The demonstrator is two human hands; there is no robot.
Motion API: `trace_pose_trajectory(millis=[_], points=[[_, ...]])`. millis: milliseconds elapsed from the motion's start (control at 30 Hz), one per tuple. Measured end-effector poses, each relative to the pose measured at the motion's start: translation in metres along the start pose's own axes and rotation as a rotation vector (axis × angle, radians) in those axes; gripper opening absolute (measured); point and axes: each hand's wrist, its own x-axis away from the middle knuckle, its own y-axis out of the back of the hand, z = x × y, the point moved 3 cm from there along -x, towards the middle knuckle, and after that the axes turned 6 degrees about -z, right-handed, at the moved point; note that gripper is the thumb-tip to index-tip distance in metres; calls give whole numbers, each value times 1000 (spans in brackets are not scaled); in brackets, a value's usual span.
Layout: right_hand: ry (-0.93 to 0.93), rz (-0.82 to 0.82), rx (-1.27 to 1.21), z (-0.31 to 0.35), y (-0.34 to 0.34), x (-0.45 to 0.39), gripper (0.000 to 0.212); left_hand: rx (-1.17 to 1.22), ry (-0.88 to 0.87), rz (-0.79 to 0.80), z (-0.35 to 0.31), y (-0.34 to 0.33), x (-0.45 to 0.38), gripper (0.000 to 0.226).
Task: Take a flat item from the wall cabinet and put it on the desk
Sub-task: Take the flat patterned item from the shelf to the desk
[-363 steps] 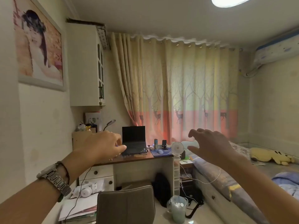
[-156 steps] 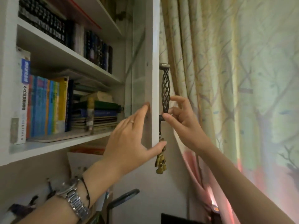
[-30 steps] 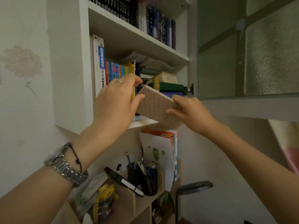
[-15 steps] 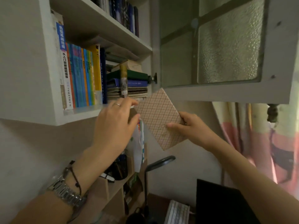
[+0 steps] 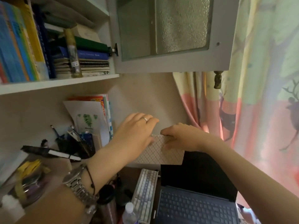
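A flat beige item with a diamond grid pattern hangs in the air below the wall cabinet, above the back of the desk. My left hand grips its left edge and my right hand pinches its top right part. The cabinet's glass door stands open above my hands. Its bottom shelf holds upright books and a flat stack of notebooks.
An open laptop and a white keyboard propped on edge lie below the item. A pen cup, a dark tumbler, a small bottle and papers crowd the desk's left side. A curtain hangs at right.
Both hands have carried the flat item down from the cabinet's bottom shelf to below it, nearer the desk. The view has tilted downward, showing the laptop and keyboard.
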Motion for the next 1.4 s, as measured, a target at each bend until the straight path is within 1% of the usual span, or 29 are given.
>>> trace_pose_trajectory(millis=[67,100,167,267,367,433,467,533,567,633,700,767,833,900,1000,1100,1200,1400], points=[[-17,56,52,-11,-1,10,22,35,32,142,-15,-19,-5,47],[-20,77,77,-17,-2,14,22,51,48,207,-22,-28,-6,42],[-7,110,131,-29,-4,24,13,115,104,292,-36,-45,-6,36],[-3,150,162,-47,-14,39,9,199,182,319,-54,-63,-6,28],[-13,130,163,-62,-25,55,8,257,227,297,-72,-77,-3,25],[-20,67,166,-73,-34,64,19,298,273,260,-84,-85,4,24],[-17,8,165,-78,-37,70,25,329,307,240,-90,-89,8,23],[-1,-182,129,-91,-44,82,40,407,379,212,-102,-98,21,18],[2,-291,71,-99,-49,91,49,438,414,196,-108,-102,29,15],[-53,-449,-140,-112,-61,113,70,495,492,158,-119,-112,44,12],[-161,-520,-349,-121,-82,137,90,568,587,128,-129,-123,61,10],[-268,-549,-528,-124,-106,158,97,648,686,109,-137,-134,76,8],[-381,-498,-795,-121,-132,175,95,736,780,89,-146,-144,90,6],[-486,-419,-1024,-115,-157,188,88,824,867,72,-158,-152,104,8],[-526,-373,-1154,-109,-189,204,71,973,978,60,-177,-162,125,9],[-516,-353,-1222,-103,-212,215,58,1034,1050,51,-192,-174,148,19],[-570,-309,-1225,-97,-241,228,53,1023,1109,91,-203,-190,179,28],[-771,-151,-1192,-76,-317,263,51,904,1204,348,-218,-237,255,26]])
